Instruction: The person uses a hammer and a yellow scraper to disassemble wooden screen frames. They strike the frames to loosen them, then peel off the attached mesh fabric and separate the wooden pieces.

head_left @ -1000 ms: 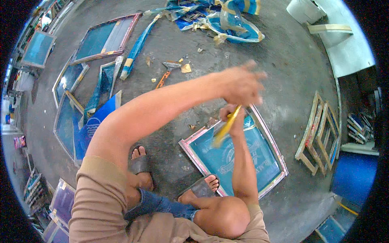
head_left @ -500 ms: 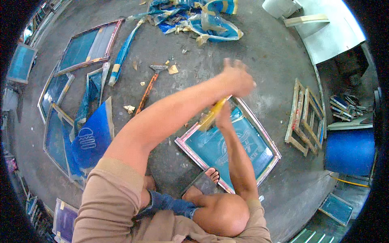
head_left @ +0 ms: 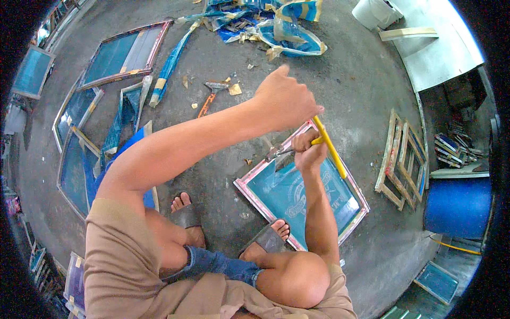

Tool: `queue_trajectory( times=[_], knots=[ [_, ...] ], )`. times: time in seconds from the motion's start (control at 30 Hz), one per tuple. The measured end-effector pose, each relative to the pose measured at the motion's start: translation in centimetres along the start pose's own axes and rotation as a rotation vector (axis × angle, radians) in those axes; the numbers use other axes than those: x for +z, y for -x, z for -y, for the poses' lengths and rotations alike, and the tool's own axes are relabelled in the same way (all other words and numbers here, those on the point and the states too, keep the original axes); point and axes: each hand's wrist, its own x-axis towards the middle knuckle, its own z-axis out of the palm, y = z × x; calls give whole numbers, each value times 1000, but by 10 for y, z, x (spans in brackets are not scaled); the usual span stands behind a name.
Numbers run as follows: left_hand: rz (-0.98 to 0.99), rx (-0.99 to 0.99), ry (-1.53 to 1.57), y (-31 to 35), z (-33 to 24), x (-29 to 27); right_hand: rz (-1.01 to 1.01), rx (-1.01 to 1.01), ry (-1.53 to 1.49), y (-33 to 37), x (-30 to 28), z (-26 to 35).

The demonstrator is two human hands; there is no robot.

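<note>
My left hand [head_left: 287,101] is a fist above the far corner of a screen-printing frame [head_left: 247,189]. From its lower side slants a yellow bar-shaped handle [head_left: 331,149]; the hand hides its upper end. My right hand [head_left: 310,152] is closed around pliers with a yellow grip. The metal jaws of the pliers [head_left: 274,153] are at the frame's upper left edge; whether they bite on anything, I cannot tell. The frame lies flat on the floor, pinkish-white at its rim, with teal mesh [head_left: 271,186] and a pale printed design. My sandaled foot [head_left: 271,236] rests at its near edge.
An orange-handled scraper [head_left: 206,103] lies ahead among scraps. Torn blue mesh [head_left: 292,40] is heaped at the far side. Several framed screens [head_left: 109,58] lie at the left. Bare wooden frames [head_left: 393,154], a blue drum [head_left: 458,207] and a white bucket [head_left: 376,13] stand at the right.
My left hand has moved left and slightly down. The yellow handle now points down to the right. My right hand has shifted slightly right, and the pliers' jaws now show at the frame edge.
</note>
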Motion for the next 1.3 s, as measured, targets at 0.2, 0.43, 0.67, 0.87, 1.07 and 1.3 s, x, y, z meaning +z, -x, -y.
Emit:
queue_trajectory(
  times=[0.2, 0.43, 0.67, 0.87, 1.07, 1.3],
  knots=[
    [-608, 324, -64, 2, 10, 54, -88, 67, 85, 4, -14, -34],
    [122, 553, 223, -2, 20, 55, -131, -124, 537, 26, -9, -56],
    [261, 427, 205, 3, 12, 41, -219, -68, 546, 49, -7, -48],
    [51, 574, 182, -9, 37, 57, -387, -406, 402, 60, 62, -23],
    [4, 489, 189, -6, 31, 66, -214, -388, -357, 38, 76, 14],
    [-172, -393, 1064, 111, -94, 76, 352, 792, -237, -32, 58, 45]
  ],
)
